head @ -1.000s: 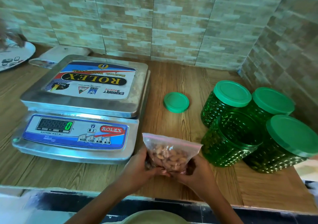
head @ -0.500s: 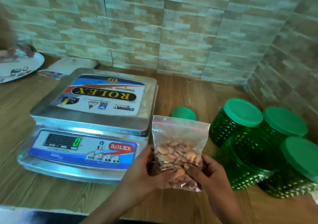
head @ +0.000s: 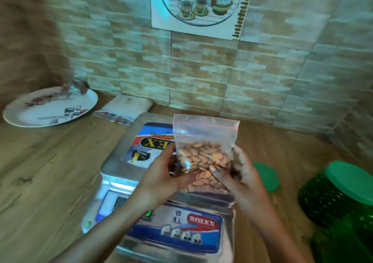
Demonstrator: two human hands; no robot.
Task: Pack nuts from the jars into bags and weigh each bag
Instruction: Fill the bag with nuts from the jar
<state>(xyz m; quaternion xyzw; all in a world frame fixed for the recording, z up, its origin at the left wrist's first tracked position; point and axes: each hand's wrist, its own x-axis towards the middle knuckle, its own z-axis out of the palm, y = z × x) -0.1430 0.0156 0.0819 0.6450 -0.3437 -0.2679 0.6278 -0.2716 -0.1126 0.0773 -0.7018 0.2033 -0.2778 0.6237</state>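
Both hands, L & R, fingers clamped on nut bag, upright above scale.

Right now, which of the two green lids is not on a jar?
The loose green lid lying flat on the counter beside the right hand; the other lid caps the green jar at the far right.

You see one clear plastic nut bag, one silver metal scale. Two studded green jars, one loose green lid.
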